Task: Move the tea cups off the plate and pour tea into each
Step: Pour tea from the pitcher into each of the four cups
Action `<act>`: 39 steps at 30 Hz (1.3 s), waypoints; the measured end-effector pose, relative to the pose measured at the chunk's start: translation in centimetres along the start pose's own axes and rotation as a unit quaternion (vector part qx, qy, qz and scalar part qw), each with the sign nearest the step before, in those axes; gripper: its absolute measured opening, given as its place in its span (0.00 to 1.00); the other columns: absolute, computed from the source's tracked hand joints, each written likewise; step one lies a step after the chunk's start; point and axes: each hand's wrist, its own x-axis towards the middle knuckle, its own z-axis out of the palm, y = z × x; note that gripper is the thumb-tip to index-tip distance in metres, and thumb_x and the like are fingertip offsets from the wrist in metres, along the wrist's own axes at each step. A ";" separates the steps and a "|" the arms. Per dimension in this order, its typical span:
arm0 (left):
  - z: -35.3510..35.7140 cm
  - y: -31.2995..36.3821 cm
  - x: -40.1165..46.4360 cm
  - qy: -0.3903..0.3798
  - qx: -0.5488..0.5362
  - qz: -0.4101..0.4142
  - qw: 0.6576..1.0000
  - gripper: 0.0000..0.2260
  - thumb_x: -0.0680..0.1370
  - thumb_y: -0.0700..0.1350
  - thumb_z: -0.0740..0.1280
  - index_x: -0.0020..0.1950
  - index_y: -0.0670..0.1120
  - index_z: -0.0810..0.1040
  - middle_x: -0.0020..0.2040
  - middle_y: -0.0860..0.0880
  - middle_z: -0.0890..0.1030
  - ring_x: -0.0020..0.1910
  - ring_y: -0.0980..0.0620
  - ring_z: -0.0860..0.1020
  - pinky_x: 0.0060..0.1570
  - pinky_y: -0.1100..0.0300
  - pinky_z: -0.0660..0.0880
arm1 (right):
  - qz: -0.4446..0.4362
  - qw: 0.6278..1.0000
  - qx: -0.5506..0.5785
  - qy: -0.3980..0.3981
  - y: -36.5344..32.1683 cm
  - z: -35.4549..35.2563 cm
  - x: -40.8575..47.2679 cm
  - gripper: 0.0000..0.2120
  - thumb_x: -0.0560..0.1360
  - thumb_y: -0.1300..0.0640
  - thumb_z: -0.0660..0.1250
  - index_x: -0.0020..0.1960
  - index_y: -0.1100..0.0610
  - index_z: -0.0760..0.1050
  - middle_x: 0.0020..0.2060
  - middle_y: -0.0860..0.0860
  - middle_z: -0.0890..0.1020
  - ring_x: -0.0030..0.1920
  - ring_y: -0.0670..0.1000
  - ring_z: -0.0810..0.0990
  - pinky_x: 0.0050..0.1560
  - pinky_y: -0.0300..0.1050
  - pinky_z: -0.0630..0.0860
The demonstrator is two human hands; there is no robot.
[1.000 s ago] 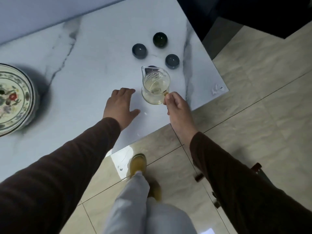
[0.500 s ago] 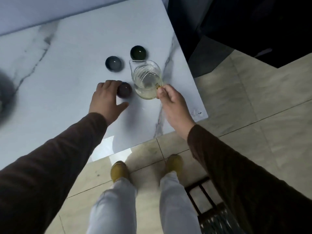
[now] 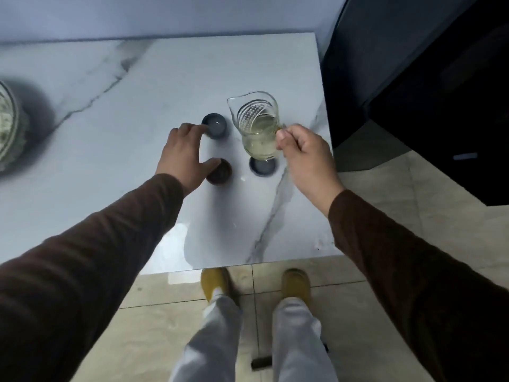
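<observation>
Three small dark tea cups stand on the white marble table (image 3: 137,111). A grey-blue cup (image 3: 214,129) is farthest, a brown cup (image 3: 221,172) is nearest, and another grey-blue cup (image 3: 263,166) sits partly hidden under the pitcher. My right hand (image 3: 305,158) grips the handle of a glass pitcher (image 3: 257,128) of pale yellow tea, held above the table. My left hand (image 3: 184,155) rests spread on the table, fingertips at the far cup, thumb touching the brown cup. The patterned plate (image 3: 8,125) shows at the left edge.
The table's right edge runs just past the pitcher, with dark furniture (image 3: 427,92) beyond it. The near edge lies above my yellow shoes (image 3: 216,282) on the beige tiled floor (image 3: 399,216). A wall backs the table.
The pitcher has risen and now hangs over the right cup. My left hand has stayed by the brown cup. The view has shifted, bringing the plate's edge back in at left.
</observation>
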 end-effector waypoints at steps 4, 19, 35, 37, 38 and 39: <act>0.1 -0.8 1.2 0.028 -0.008 -0.036 0.999 0.30 0.72 0.50 0.72 0.72 0.46 0.68 0.67 0.44 0.71 0.67 0.42 0.67 0.66 0.53 0.64 | -0.060 0.997 -0.045 -0.019 -0.6 -0.6 3.1 0.12 0.79 0.49 0.61 0.39 0.52 0.75 0.31 0.42 0.77 0.38 0.49 0.76 0.42 0.45 0.72; 3.8 -5.4 6.6 0.054 -0.036 -0.021 0.998 0.36 0.67 0.58 0.76 0.71 0.49 0.70 0.66 0.49 0.74 0.65 0.49 0.70 0.64 0.56 0.67 | -0.226 0.960 -0.162 -0.017 0.5 0.3 9.4 0.16 0.76 0.42 0.63 0.38 0.52 0.80 0.28 0.44 0.78 0.32 0.44 0.74 0.39 0.41 0.66; 6.3 -7.6 9.0 0.069 -0.073 0.049 0.994 0.34 0.66 0.56 0.78 0.69 0.50 0.73 0.57 0.54 0.76 0.55 0.53 0.73 0.56 0.61 0.67 | -0.337 0.888 -0.311 0.027 0.2 2.3 11.4 0.16 0.77 0.40 0.61 0.39 0.50 0.79 0.27 0.43 0.74 0.32 0.43 0.70 0.39 0.43 0.62; 6.3 -7.3 9.1 0.071 -0.067 0.054 0.994 0.35 0.66 0.57 0.77 0.70 0.50 0.72 0.56 0.54 0.75 0.55 0.53 0.72 0.56 0.61 0.67 | -0.340 0.880 -0.331 0.021 0.0 2.4 11.5 0.17 0.77 0.40 0.61 0.39 0.50 0.79 0.29 0.44 0.75 0.33 0.46 0.72 0.39 0.44 0.62; 6.3 -7.3 9.1 0.073 -0.068 0.051 0.994 0.35 0.66 0.57 0.77 0.70 0.50 0.72 0.55 0.54 0.75 0.56 0.53 0.72 0.56 0.61 0.67 | -0.343 0.875 -0.341 0.019 -0.1 2.5 11.6 0.16 0.77 0.40 0.61 0.38 0.49 0.78 0.30 0.44 0.76 0.35 0.49 0.73 0.39 0.44 0.63; 6.3 -7.2 9.1 0.074 -0.073 0.048 0.994 0.35 0.66 0.58 0.77 0.70 0.50 0.72 0.55 0.54 0.75 0.56 0.53 0.73 0.56 0.61 0.67 | -0.344 0.871 -0.349 0.018 -0.2 2.7 11.6 0.16 0.77 0.41 0.60 0.38 0.48 0.77 0.32 0.44 0.77 0.37 0.51 0.74 0.40 0.44 0.64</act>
